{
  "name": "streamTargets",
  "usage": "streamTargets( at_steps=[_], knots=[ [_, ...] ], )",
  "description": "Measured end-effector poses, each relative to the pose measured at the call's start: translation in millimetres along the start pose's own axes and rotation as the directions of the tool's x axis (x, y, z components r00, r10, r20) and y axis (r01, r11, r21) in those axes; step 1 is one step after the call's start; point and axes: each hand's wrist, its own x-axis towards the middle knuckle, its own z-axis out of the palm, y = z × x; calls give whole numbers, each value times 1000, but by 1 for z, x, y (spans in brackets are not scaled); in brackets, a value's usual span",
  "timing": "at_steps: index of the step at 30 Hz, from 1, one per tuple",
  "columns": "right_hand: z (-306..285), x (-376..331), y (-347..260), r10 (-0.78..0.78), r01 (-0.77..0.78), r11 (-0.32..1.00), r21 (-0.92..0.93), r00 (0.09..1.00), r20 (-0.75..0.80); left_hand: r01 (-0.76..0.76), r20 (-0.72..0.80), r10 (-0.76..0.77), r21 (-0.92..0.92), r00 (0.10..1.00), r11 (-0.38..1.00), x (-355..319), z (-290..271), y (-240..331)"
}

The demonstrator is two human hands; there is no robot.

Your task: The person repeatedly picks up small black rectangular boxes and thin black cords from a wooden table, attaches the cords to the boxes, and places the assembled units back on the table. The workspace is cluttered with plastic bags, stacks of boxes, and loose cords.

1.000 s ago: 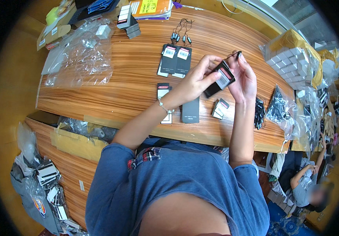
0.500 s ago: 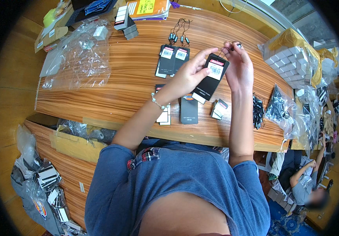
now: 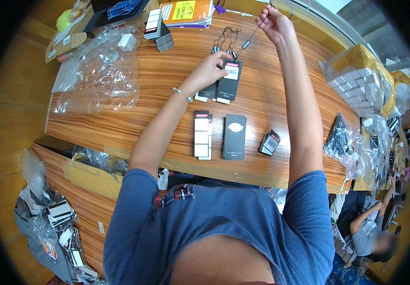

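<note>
Tag (image 3: 229, 90) in my left hand (image 3: 209, 71): dark rectangle, red strip on top, white barcode sticker below, pale print near bottom. Sits mid-table, over the other tags (image 3: 207, 91), partly hiding them. Left thumb and fingers pinch its upper left side. Right hand (image 3: 275, 26) is raised up and right, fingers curled together, pinching the far end of the thin cord (image 3: 254, 35); cord runs straight from tag top, dark toggle on it. Nearer me on the table (image 3: 167, 99): white-panelled cards (image 3: 202, 137), dark stack (image 3: 234, 149) beside them, small bundle (image 3: 270, 142) to the right. Clear bag (image 3: 110, 76) well left, wrapped white boxes (image 3: 357, 88) far right, notebooks (image 3: 186, 14) at back. My right forearm blocks some of the table's right part.
</note>
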Motion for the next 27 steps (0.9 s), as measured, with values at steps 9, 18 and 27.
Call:
streamTargets(
  at_steps=[9,18,27],
  knots=[
    [19,6,37,108,-121,949,-292,992,-62,-82,-93,200,686,975,723,1,-2,-9],
    [3,41,75,116,-202,702,-683,979,-170,-81,-212,291,664,933,743,-15,-16,-10],
    [6,-49,21,-34,120,413,-903,993,116,-204,-6,252,570,968,796,-83,-4,36]
  ],
)
